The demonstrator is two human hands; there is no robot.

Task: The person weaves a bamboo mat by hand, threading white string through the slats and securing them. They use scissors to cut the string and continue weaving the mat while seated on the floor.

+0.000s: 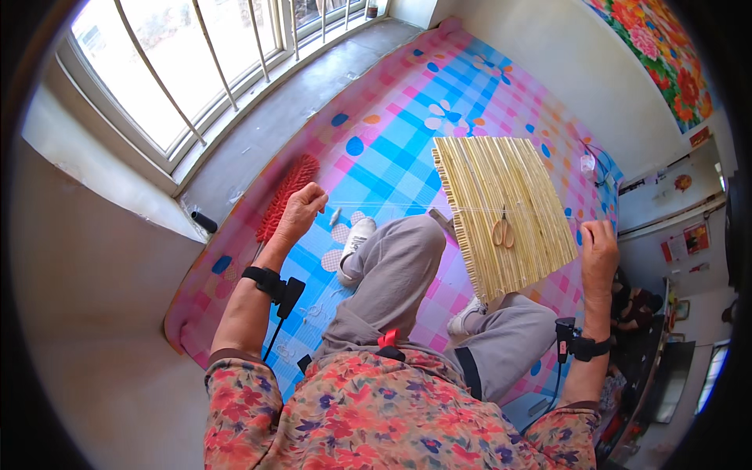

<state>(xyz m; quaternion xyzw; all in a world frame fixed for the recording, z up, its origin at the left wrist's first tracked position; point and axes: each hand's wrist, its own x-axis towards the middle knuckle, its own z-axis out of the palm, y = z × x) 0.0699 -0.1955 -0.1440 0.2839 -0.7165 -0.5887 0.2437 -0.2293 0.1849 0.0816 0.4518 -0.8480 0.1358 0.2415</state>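
Bamboo mat (501,211) lies just beside the right hand (599,251), whose fingers curl, pinching a thin thread (407,207). Left hand (300,210) pinches its other end, red brush (286,196) just behind.

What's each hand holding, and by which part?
A thin pale thread stretched between both: left hand pinches one end; right hand seems to grip the other, beside the slatted bamboo mat.

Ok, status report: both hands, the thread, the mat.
Left hand raised, fingers pinched on a thin thread. Right hand closed at the thread's far end. Thread stretched taut across the bamboo mat; scissors lie on the mat.
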